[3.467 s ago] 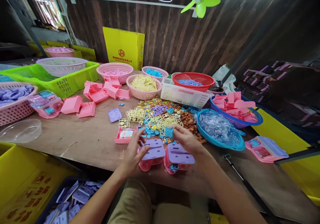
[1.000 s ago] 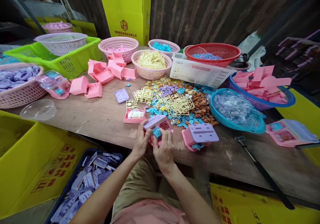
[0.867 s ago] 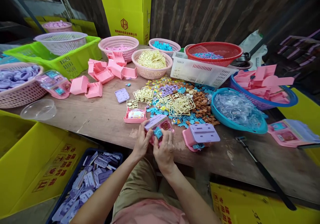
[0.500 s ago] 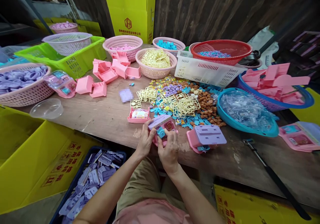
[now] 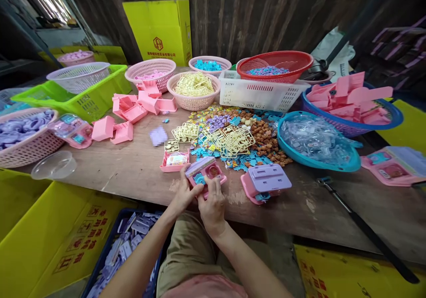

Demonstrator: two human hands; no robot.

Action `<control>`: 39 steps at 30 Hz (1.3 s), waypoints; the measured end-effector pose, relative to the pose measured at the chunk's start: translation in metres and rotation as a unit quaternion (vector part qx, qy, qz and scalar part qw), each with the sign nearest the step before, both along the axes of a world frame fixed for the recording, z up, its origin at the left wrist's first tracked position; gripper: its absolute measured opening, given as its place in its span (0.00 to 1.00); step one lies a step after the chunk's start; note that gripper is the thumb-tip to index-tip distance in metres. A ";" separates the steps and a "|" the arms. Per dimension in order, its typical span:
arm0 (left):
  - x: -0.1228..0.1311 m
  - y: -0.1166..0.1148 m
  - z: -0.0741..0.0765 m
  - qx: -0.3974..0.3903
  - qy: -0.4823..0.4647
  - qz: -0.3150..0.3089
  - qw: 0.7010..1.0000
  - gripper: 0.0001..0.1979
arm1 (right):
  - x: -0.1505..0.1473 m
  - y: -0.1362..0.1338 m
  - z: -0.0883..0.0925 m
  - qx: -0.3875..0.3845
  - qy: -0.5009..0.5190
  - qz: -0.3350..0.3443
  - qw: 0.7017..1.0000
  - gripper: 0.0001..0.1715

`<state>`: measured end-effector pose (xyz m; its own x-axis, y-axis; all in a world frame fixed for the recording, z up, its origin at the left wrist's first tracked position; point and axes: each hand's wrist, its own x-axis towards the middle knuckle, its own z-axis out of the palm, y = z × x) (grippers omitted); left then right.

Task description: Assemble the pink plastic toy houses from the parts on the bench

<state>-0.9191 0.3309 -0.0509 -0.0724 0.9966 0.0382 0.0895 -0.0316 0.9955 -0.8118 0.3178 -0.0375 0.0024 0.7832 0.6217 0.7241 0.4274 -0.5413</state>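
Observation:
Near the table's front edge I hold a pink and purple plastic toy [image 5: 203, 170] with a blue part on its front and a round brown piece beside it. My left hand [image 5: 183, 192] is closed on its left side, thumb by the blue part. My right hand [image 5: 213, 205] grips the lower right, fingers on the front face. A similar toy with a purple slotted top [image 5: 269, 178] stands to the right. Behind my left hand is a small pink tray [image 5: 164, 166] with a white printed piece in it. Cream frames of small parts [image 5: 233, 140] lie beyond.
Loose brown, blue and yellow pieces [image 5: 266, 140] are heaped mid-table. Around them stand a blue basin of clear parts [image 5: 353, 162], a white crate [image 5: 229, 95] and a cream-filled basket [image 5: 193, 104]. A black-handled wrench [image 5: 369, 233] lies right. A yellow carton [image 5: 40, 227] stands lower left.
The view has shifted, so the table's contents sit a little further left in the picture. Both hands still hold the toy, and my right fingers have shifted slightly on its front.

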 end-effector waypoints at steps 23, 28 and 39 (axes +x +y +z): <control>-0.012 0.012 0.024 -0.074 -0.029 -0.095 0.992 0.45 | -0.002 0.003 -0.007 -0.004 -0.036 -0.020 0.999 0.08; -0.014 0.014 0.028 -0.116 -0.036 -0.099 0.988 0.44 | -0.006 0.007 -0.013 0.003 -0.024 -0.013 1.000 0.10; -0.010 0.016 0.035 -0.086 -0.083 -0.138 0.983 0.37 | 0.046 0.031 0.031 -0.110 -0.050 0.062 0.991 0.20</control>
<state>-0.9291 0.3467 -0.0156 0.2116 0.9696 -0.1229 -0.0633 0.1391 0.9883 -0.7658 0.3487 -0.0062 -0.1556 0.8898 0.4290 0.7282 0.3968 -0.5588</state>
